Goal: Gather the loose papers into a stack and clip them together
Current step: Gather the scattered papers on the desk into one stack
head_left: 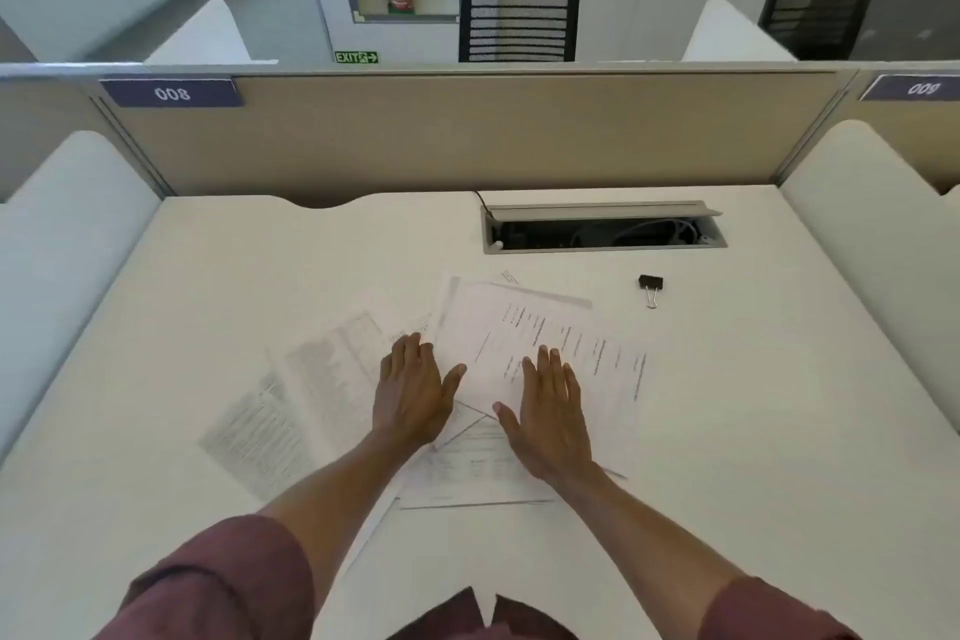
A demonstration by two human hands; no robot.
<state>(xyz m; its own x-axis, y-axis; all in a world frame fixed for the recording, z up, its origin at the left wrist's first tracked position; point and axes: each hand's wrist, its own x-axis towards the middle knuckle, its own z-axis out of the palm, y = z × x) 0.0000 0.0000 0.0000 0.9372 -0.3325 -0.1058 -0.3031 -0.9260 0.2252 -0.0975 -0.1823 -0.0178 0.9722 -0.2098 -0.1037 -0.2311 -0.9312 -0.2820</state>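
Observation:
Several loose printed papers lie fanned and overlapping on the white desk [779, 405]. The top sheet [587, 343] is angled to the right, and more sheets [291, 400] spread out to the left. My left hand [413, 390] lies flat, palm down, on the papers near the middle. Just to its right, my right hand [550, 411] rests flat on the top sheet with its fingers apart. A black binder clip [650, 287] with silver handles sits on the bare desk, beyond and to the right of the papers, apart from both hands.
An open cable tray [602, 229] with a raised grey lid is set into the desk behind the papers. A beige partition [467, 135] closes the back, and white side dividers [67, 234] stand at left and right.

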